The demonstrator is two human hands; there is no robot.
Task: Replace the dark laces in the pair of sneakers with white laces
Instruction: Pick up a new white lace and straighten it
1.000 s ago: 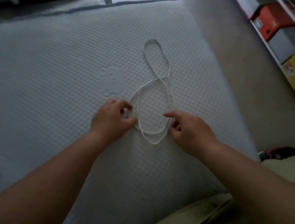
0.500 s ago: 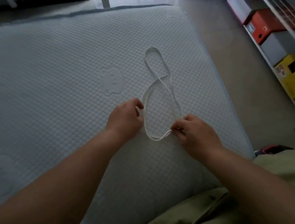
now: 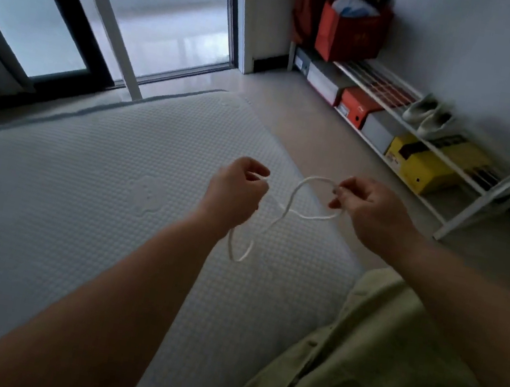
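A white lace [image 3: 280, 213] hangs in the air above the pale quilted mattress [image 3: 77, 197]. My left hand [image 3: 235, 190] pinches one part of it, fingers curled. My right hand [image 3: 369, 209] pinches another part, and a loop arches up beside its fingertips. Between the hands the lace crosses itself and a lower loop dangles down close to the mattress. A pair of pale shoes [image 3: 429, 114] stands on a white rack at the right wall. No dark laces are visible.
The white shoe rack [image 3: 471, 185] along the right wall holds orange [image 3: 359, 106], grey and yellow boxes [image 3: 420, 167] and a red bag [image 3: 348, 30]. Glass doors [image 3: 143, 5] stand beyond the mattress. Bare floor lies between mattress and rack. Green cloth [image 3: 367, 381] covers my lap.
Both hands have lifted the white lace off the mattress and moved apart. My view has tilted up, bringing the doors and rack into sight.
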